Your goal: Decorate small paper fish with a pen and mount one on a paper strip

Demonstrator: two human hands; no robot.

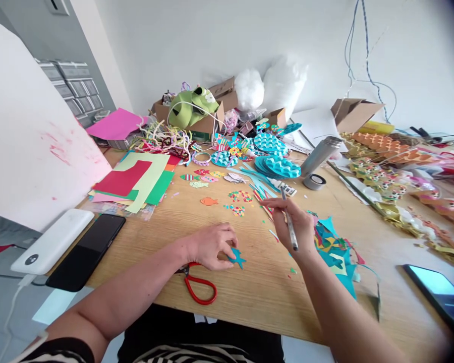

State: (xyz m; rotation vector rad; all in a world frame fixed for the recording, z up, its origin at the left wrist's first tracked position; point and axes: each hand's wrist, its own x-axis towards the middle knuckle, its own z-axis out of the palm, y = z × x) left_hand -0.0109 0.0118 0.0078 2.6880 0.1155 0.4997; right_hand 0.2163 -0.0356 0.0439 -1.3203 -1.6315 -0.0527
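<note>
Near the table's front, my left hand (214, 247) has its thumb and fingertips closed on a small blue paper fish (237, 258), part of which the fingers cover. Red-handled scissors (200, 290) lie just below that wrist, their blades mostly hidden under it. My right hand (293, 224) grips a slim, pale pen (290, 227), raised over the table to the right of the fish. Beyond my hands are an orange paper fish (209, 201), several patterned paper fish (209, 179) and small piles of coloured paper dots (240, 195).
Coloured paper sheets (136, 179) and a black phone (87, 252) lie left. Blue paper scraps (335, 252) are beside my right forearm. A steel flask (321, 155), a tape roll (314, 181) and blue wavy paper discs (278, 166) stand farther back. Another phone (439, 295) is at right.
</note>
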